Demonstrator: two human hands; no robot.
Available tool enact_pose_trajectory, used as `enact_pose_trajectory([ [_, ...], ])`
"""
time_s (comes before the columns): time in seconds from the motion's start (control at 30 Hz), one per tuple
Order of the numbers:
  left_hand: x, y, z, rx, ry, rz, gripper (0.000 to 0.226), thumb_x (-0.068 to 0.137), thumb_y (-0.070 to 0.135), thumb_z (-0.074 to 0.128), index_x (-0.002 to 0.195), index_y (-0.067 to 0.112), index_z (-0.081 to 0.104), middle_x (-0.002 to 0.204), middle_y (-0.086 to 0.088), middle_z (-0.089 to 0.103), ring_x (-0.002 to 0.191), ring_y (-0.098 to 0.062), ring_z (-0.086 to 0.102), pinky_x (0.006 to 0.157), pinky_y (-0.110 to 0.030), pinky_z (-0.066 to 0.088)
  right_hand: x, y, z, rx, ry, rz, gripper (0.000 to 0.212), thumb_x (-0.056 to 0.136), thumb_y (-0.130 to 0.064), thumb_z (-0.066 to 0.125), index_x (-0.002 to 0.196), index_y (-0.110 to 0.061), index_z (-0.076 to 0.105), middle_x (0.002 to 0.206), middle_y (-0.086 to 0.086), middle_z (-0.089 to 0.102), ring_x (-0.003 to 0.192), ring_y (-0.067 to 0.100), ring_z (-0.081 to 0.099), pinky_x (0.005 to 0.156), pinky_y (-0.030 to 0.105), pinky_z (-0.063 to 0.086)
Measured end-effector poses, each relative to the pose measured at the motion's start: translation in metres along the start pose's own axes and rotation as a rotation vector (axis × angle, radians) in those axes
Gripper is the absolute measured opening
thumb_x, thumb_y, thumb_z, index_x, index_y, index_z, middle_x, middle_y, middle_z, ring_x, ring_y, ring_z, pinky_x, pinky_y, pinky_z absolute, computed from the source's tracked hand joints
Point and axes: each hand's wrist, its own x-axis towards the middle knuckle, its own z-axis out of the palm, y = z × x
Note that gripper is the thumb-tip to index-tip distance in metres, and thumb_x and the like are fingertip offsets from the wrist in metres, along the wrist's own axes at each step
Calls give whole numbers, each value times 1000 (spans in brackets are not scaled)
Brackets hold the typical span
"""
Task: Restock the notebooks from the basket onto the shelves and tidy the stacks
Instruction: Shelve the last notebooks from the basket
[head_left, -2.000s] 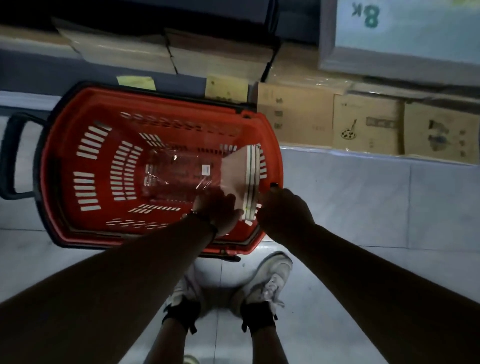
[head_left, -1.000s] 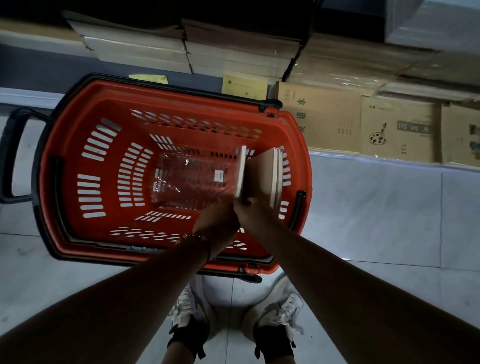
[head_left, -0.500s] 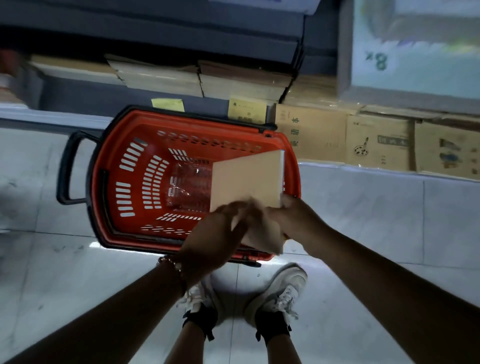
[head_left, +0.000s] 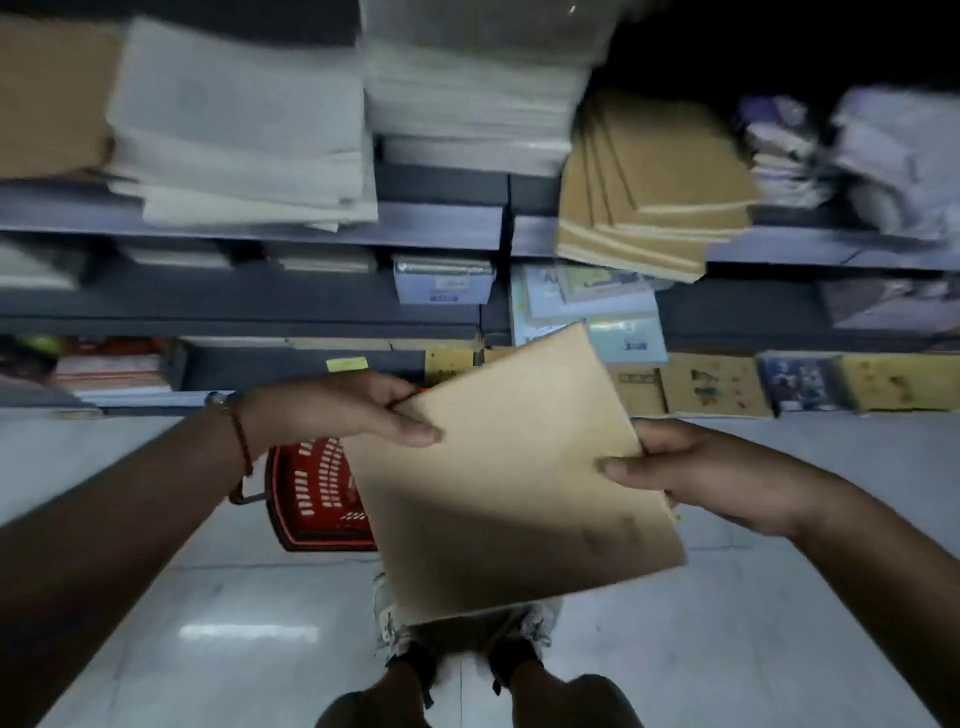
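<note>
I hold a stack of plain brown-covered notebooks (head_left: 514, 473) flat in front of me, tilted, above the floor. My left hand (head_left: 353, 410) pinches its upper left edge. My right hand (head_left: 670, 462) grips its right edge. The red basket (head_left: 317, 493) stands on the floor below, mostly hidden behind the notebooks. On the upper shelf to the right lies a slumped stack of matching brown notebooks (head_left: 649, 182).
Grey shelves (head_left: 441, 223) run across the top, with white paper stacks (head_left: 244, 135) on the left and centre. Lower shelves hold boxed and printed notebooks (head_left: 717, 384). My feet (head_left: 467, 639) stand on pale floor tiles.
Both hands lifted the brown notebooks out of the basket and raised them. My view swung up from the basket to the shelves.
</note>
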Motion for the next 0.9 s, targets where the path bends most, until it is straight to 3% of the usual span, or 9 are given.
enact_pose_trajectory([
  [0.1, -46, 28, -2, 5, -37, -40, 45, 80, 40, 81, 119, 21, 67, 113, 3, 74, 107, -20, 70, 102, -46, 50, -48, -32, -8, 158, 106, -55, 41, 85, -29, 67, 125, -23, 67, 113, -2, 74, 107, 22, 69, 90, 39, 52],
  [0.2, -79, 51, 6, -75, 8, -14, 45, 82, 34, 79, 119, 13, 66, 114, -4, 74, 108, -25, 69, 103, -49, 49, -87, -59, -15, 353, 208, -101, 45, 79, -29, 64, 123, -16, 65, 100, -3, 77, 88, 10, 74, 70, 23, 58],
  [0.27, -93, 63, 13, -161, 56, 42, 51, 81, 35, 81, 123, 11, 64, 118, -8, 72, 111, -29, 68, 104, -50, 48, -108, -73, -22, 434, 214, -169, 49, 80, -36, 63, 122, -11, 67, 106, 5, 76, 89, 17, 74, 68, 26, 60],
  [0.4, -120, 91, 17, -304, 156, 199, 53, 84, 29, 77, 127, 5, 59, 122, -15, 69, 114, -37, 65, 103, -56, 46, -150, -90, -35, 742, 134, -391, 79, 52, -55, 93, 116, -12, 75, 108, 10, 75, 94, 22, 73, 73, 34, 60],
  [0.5, -140, 121, 10, -350, 238, 329, 59, 78, 30, 78, 129, 8, 59, 121, -17, 69, 113, -39, 65, 102, -55, 47, -173, -99, -32, 817, -117, -633, 83, 87, -63, 62, 151, -15, 40, 152, 19, 42, 137, 37, 37, 108, 53, 32],
  [0.6, -153, 149, 3, -371, 273, 453, 62, 73, 34, 79, 125, 7, 62, 121, -20, 68, 110, -40, 65, 93, -49, 53, -184, -106, -33, 814, -230, -734, 102, 83, -62, 65, 158, -10, 19, 162, 27, 8, 148, 47, 3, 117, 66, 15],
  [0.7, -162, 176, 4, -408, 312, 538, 59, 67, 37, 86, 118, 10, 68, 120, -19, 69, 107, -36, 68, 81, -34, 57, -195, -116, -30, 714, -113, -785, 93, 85, -53, 71, 155, -10, 28, 159, 27, 22, 145, 51, 18, 117, 66, 18],
  [0.8, -168, 203, 12, -417, 361, 559, 75, 56, 47, 92, 118, 14, 68, 116, -13, 72, 102, -29, 71, 82, -36, 57, -201, -124, -27, 657, 43, -791, 79, 85, -38, 76, 149, -6, 40, 151, 22, 42, 140, 44, 38, 115, 60, 30],
  [0.9, -169, 228, 23, -462, 382, 613, 42, 81, 31, 78, 117, 13, 66, 113, -13, 73, 97, -25, 72, 80, -35, 58, -208, -131, -21, 595, 218, -781, 64, 80, -27, 79, 137, -10, 56, 135, 13, 62, 128, 34, 56, 106, 49, 45],
])
